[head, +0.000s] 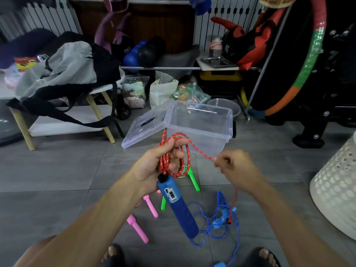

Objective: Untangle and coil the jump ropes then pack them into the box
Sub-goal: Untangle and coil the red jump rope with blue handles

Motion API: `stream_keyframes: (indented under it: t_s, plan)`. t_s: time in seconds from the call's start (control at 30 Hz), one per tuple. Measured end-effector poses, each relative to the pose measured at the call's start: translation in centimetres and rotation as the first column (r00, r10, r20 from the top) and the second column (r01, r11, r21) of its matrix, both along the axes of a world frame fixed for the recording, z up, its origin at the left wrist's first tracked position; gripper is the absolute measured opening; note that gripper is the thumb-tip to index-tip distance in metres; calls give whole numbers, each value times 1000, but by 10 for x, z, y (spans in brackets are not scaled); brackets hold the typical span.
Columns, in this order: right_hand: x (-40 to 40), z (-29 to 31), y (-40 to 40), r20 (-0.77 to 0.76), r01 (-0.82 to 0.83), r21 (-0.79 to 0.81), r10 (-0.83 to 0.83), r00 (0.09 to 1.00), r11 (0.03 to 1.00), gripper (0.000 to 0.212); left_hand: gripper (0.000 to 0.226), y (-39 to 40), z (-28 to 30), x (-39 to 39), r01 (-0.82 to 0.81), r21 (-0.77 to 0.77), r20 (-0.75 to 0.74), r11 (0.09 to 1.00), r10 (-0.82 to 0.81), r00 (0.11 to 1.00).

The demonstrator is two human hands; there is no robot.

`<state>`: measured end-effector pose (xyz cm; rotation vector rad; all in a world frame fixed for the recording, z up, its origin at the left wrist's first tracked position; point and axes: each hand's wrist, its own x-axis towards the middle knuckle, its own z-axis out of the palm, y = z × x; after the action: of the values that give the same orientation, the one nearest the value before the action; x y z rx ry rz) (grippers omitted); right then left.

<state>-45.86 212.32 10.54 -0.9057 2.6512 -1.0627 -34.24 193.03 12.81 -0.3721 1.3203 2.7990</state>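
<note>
Red braided jump rope wound in several loops around left hand, fingers curled round the coil and the top of its blue foam-grip handle with counter display. Handle long axis runs diagonally, free end pointing down toward the person's feet. One strand leads right to right hand, which pinches it with curled fingers; rope then drops to the grey tiled floor. Clear plastic storage box sits open on the floor just beyond the hands, lid leaning at its left. Blue cord rope, pink handles and green handles lie on the floor below.
</note>
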Motion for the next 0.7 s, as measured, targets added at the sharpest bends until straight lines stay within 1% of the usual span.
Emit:
stream_keyframes:
  t_s: [0.07, 0.17, 0.27, 0.3, 0.37, 0.4, 0.43, 0.47, 0.5, 0.53, 0.57, 0.6, 0.63, 0.7]
  plan:
    - [14, 2, -11, 8, -119, 48, 119, 993, 992, 32, 33, 0, -1, -2, -29, -23, 35, 999, 30, 999]
    - [32, 9, -23, 30, -263, 48, 262, 965, 964, 33, 31, 1, -2, -4, -82, -64, 84, 995, 87, 993]
    - [45, 11, -29, 93, -349, 22, 345, 934, 937, 36, 36, 3, -3, -7, -132, 2, 83, 991, 131, 988]
    - [48, 11, -31, 119, -363, 4, 360, 925, 932, 36, 34, 3, -3, -7, -144, 5, 84, 989, 144, 986]
    - [54, 12, -33, 183, -369, -65, 375, 909, 927, 35, 17, 6, -2, -8, -156, -61, 82, 986, 161, 984]
    - [56, 14, -33, 222, -359, -113, 376, 900, 926, 33, 10, 8, -4, -9, -149, -134, 81, 980, 161, 984]
    - [57, 16, -32, 274, -340, -171, 376, 885, 925, 29, 11, 9, -7, -10, -126, -235, 83, 964, 149, 985]
    - [57, 19, -30, 339, -319, -224, 381, 860, 921, 24, 14, 9, -10, -10, -82, -360, 94, 929, 124, 988]
    - [56, 21, -28, 401, -309, -251, 389, 830, 917, 18, 18, 8, -13, -11, -26, -485, 110, 874, 90, 990]
    - [55, 24, -26, 448, -316, -247, 397, 801, 916, 15, 24, 7, -16, -12, 34, -589, 129, 807, 53, 990]
    - [53, 24, -23, 474, -328, -221, 395, 787, 918, 13, 28, 6, -18, -12, 82, -662, 151, 745, 25, 988]
    - [51, 24, -20, 470, -336, -177, 379, 797, 925, 8, 29, 5, -18, -12, 115, -714, 171, 690, 13, 985]
    - [47, 23, -18, 446, -329, -130, 351, 823, 936, 7, 29, 5, -18, -12, 136, -753, 188, 644, 13, 982]
    - [40, 24, -12, 406, -258, -60, 260, 876, 964, 22, 28, 5, -17, -11, 163, -807, 209, 568, 16, 978]
